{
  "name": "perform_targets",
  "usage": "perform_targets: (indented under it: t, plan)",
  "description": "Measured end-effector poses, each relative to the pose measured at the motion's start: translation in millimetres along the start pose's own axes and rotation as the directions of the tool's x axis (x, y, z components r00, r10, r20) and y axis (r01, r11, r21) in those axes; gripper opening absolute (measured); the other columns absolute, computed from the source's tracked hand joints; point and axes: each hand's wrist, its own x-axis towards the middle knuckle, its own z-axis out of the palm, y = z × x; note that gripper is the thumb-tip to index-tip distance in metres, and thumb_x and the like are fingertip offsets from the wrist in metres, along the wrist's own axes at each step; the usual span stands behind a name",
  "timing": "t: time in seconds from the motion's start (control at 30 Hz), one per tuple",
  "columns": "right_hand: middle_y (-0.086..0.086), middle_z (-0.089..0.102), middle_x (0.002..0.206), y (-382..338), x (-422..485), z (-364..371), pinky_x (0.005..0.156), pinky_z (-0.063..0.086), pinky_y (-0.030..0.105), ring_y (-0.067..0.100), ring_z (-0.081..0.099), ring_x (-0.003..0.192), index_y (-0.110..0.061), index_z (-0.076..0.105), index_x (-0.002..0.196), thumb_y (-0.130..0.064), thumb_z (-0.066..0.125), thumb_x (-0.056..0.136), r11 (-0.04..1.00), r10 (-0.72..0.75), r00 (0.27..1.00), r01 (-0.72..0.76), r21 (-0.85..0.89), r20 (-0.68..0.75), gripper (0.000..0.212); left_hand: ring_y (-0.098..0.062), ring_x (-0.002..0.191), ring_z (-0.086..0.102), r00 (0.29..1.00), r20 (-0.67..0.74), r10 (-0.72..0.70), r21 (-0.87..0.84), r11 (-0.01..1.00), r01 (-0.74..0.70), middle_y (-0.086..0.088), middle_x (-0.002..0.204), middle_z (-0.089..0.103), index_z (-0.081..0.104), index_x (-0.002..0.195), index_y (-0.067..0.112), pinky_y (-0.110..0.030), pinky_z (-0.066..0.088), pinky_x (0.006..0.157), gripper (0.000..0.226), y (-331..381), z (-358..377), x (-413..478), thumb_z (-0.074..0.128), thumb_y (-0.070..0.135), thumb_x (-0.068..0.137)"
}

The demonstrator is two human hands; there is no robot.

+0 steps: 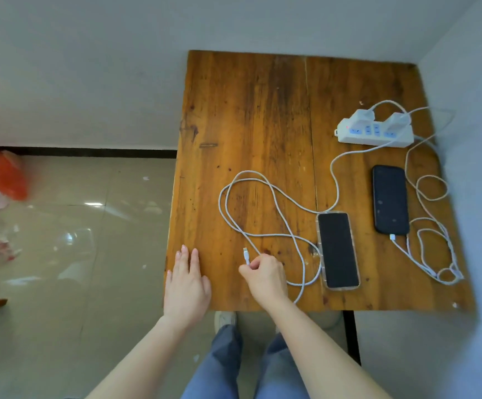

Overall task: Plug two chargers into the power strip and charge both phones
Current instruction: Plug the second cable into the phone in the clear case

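right hand [264,276] pinched on connector [246,255], lower centre | left hand [186,286] flat, holding nothing | cable [265,197]: light, limp, best held at stiff plug | clear-cased phone [338,250] lower right, unplugged, likely slippery | black phone [390,199] plugged | power strip [375,132] upper right

Worn glossy wood table [248,110]; braided cloth cable [277,203]; white plastic power strip [378,139].

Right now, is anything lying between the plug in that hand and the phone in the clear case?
Only the cable's own loops lie on the wood between the connector pinched in the right hand and the clear-cased phone. Nothing else blocks it.
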Motion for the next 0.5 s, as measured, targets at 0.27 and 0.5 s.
perform_targets:
  t: [0.27,0.5]
  plan:
    - [-0.001,0.034,0.053,60.1,-18.5,-90.5,0.035,0.022,0.020,0.007,0.026,0.037,-0.010,0.049,0.078,-0.021,0.042,0.095,0.468,0.230,0.957,-0.270,0.841,0.179,0.021,-0.032,0.137,0.030,0.936,-0.165,0.312,-0.016,0.948,-0.318,-0.014,0.150,0.036,0.040,0.140,0.006,-0.044,0.022,0.114,0.048,108.7,29.4,-4.5,0.046,0.016,0.093]
    - [-0.004,0.037,0.049,158.5,-18.0,-137.8,0.031,0.022,0.019,0.008,0.028,0.037,-0.013,0.052,0.081,-0.029,0.053,0.094,0.311,0.295,0.927,-0.322,0.894,0.232,0.021,-0.022,0.128,0.038,0.930,-0.044,0.364,0.055,0.931,-0.361,-0.002,0.137,0.047,0.032,0.143,0.018,-0.054,0.013,0.110,0.050,209.0,89.6,-27.5,0.038,0.032,0.095]
